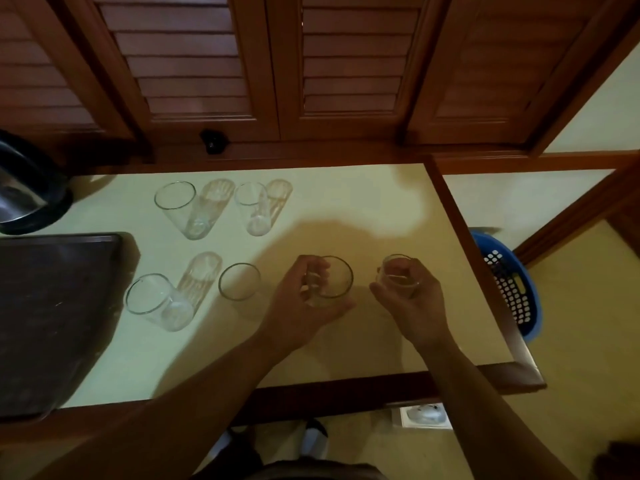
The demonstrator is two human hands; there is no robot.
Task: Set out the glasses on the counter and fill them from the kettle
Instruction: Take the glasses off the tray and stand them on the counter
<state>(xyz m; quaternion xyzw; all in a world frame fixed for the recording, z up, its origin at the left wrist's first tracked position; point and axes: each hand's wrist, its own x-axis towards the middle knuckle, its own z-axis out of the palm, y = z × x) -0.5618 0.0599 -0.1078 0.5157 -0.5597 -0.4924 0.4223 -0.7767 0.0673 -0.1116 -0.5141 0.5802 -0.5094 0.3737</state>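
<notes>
Left hand (304, 299) in a grip closed round a glass (329, 280); right hand (412, 299) likewise closed on a smaller glass (398, 275), both held low at the near row, seemingly to extend it. Beyond and left of the left grip: four empty glasses (239, 281) on the worktop (363, 202), kettle (27, 188) far left, unused. No legible writing.

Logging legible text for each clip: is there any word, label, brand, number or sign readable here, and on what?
None can be read.
Kettle: no label or brand legible on the part in view.
Glasses, such as the one in the left hand: plain, no print.
Blue basket and dark tray: no markings visible.
</notes>
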